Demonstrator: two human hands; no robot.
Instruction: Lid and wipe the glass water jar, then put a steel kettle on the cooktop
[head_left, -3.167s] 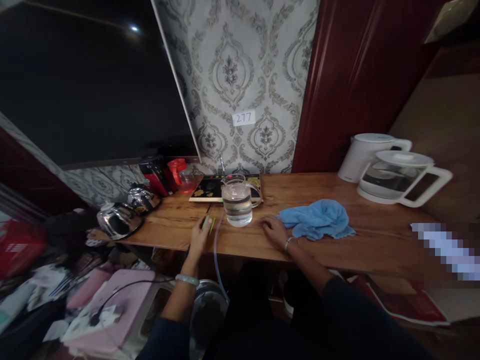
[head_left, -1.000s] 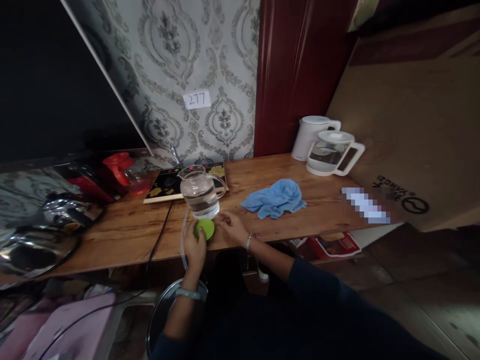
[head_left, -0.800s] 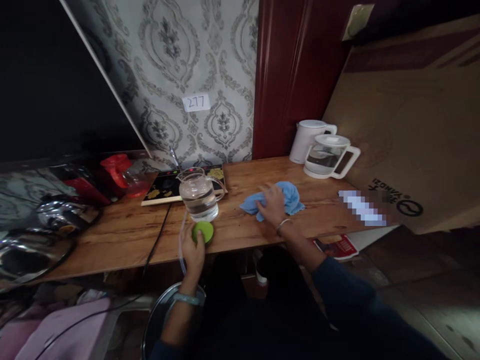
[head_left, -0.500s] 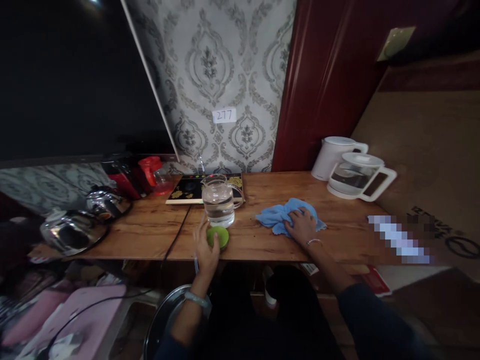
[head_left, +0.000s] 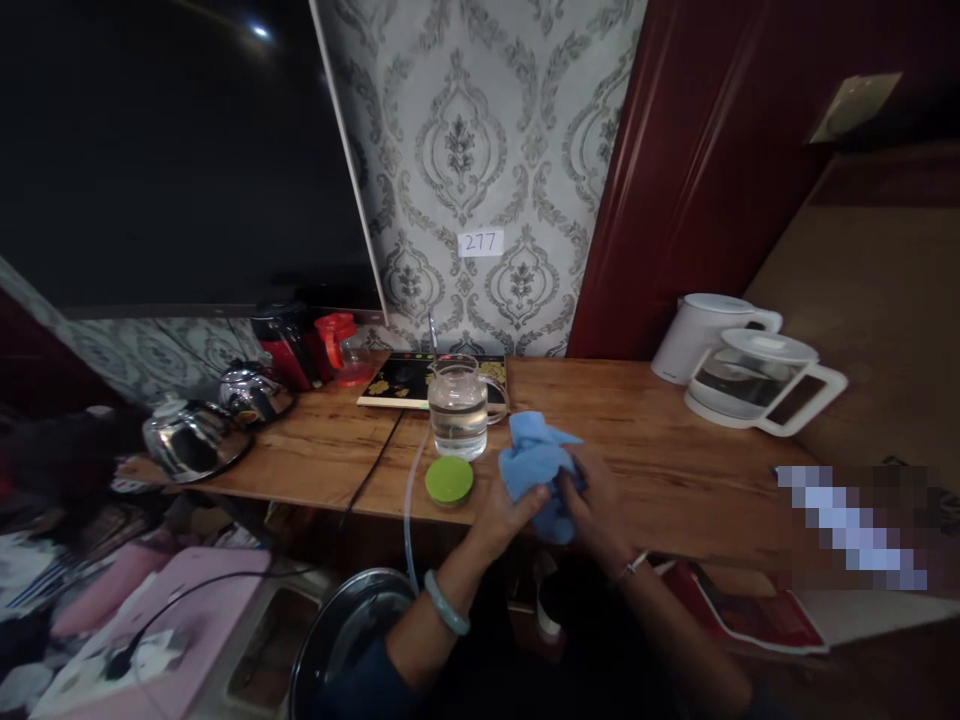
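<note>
A bunched blue cloth (head_left: 536, 465) is held between both hands, just above the table's front edge. My left hand (head_left: 499, 520) grips its left side, thumb over the fabric. On its right side my right hand (head_left: 596, 505) has its fingers closed into the folds. Left of the cloth stands a glass pitcher (head_left: 459, 415) partly filled with clear water. The round green lid (head_left: 448, 482) lies on the wood in front of the pitcher, close to my left hand. A clear hose (head_left: 409, 520) runs down over the table edge.
Behind the pitcher is a black induction cooker (head_left: 397, 380) with gold flowers. Steel kettles (head_left: 191, 440) and a red-lidded jug (head_left: 349, 355) stand to the left. At the right are a white kettle (head_left: 701, 335) and a glass kettle (head_left: 750, 385). A metal basin (head_left: 352, 610) sits below.
My left hand has left the green lid and taken hold of the cloth. My right hand has lifted the cloth off the table and brought it leftward. The view has shifted slightly.
</note>
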